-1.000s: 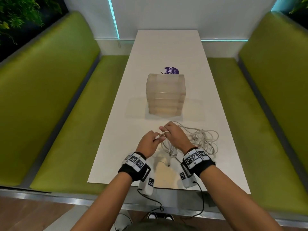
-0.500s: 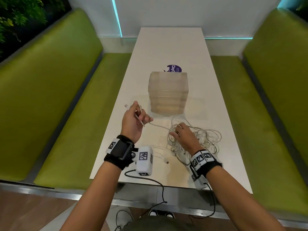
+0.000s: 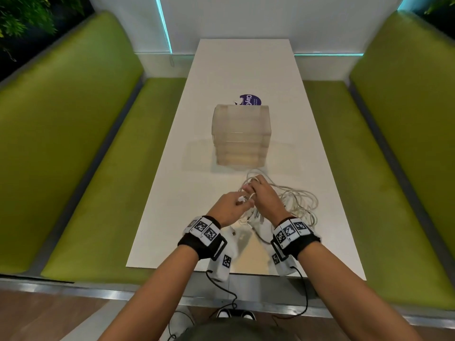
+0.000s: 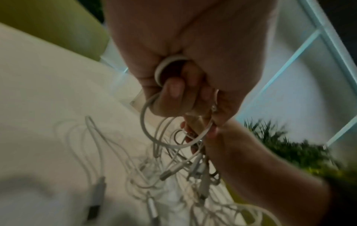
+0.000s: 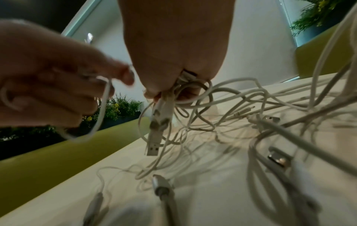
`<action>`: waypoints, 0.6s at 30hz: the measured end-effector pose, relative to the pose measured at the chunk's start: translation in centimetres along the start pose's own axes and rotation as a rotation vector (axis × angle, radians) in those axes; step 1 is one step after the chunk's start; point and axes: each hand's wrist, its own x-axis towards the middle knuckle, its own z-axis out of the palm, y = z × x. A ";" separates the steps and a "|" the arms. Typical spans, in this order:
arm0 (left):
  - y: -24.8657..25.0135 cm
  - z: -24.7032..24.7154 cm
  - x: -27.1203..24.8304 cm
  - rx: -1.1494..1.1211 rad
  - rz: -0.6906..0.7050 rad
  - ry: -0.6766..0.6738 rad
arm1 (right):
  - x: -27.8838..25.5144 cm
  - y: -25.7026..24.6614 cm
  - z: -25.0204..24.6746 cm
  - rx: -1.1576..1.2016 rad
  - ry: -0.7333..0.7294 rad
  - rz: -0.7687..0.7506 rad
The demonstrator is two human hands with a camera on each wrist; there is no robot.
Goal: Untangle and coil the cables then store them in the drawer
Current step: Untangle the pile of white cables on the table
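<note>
A tangle of white cables (image 3: 295, 200) lies on the white table (image 3: 246, 70) just in front of a translucent drawer unit (image 3: 241, 136). My left hand (image 3: 231, 205) holds a white cable looped round its curled fingers (image 4: 170, 90), small coils showing in its grip. My right hand (image 3: 263, 195) meets it at the tangle's left edge and pinches a bunch of cable strands (image 5: 181, 88); USB plugs (image 5: 154, 146) dangle below its fingers. More plugs (image 5: 278, 157) lie loose on the table. The drawers look closed.
A purple round sticker (image 3: 250, 100) sits behind the drawer unit. Green benches (image 3: 98, 168) flank the table on both sides. The table's near edge (image 3: 246, 271) runs just under my wrists. Plants (image 5: 119, 107) stand beyond the left bench.
My left hand, which had pulled a cable out up and to the left, has come back to meet the right hand over the tangle. The right hand shifted slightly toward it.
</note>
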 end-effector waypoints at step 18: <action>-1.4 -6.2 -1.0 -0.341 -0.022 0.391 | -0.9 2.6 -0.3 -0.212 0.021 -0.029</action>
